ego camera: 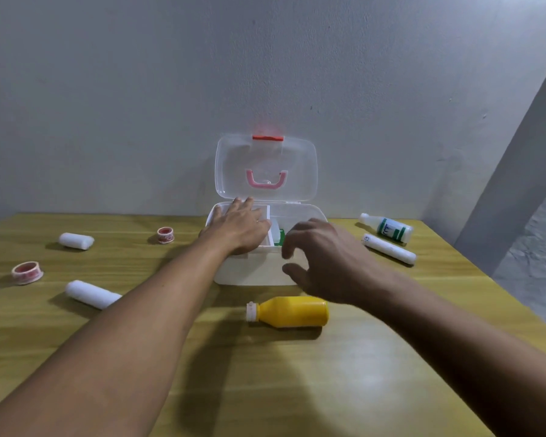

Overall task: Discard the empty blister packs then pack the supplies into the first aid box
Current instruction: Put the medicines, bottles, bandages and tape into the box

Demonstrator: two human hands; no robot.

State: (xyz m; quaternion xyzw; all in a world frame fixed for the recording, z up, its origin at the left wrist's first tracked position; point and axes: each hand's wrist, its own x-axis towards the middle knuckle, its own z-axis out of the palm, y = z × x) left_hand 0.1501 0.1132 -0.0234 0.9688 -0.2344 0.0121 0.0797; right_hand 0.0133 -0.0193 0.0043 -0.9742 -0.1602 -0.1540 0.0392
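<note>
Nearest, yellow bottle on its side on the table. Beyond, right hand spread, empty, before the first aid box. Left hand flat on its inner tray, gripping nothing. Lid upright behind.

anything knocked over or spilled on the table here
Two capped bottles lie on their sides: the yellow plastic bottle in front of the open clear first aid box, and the white bottle with a green label to its right. No spill shows and nothing looks damaged.
</note>
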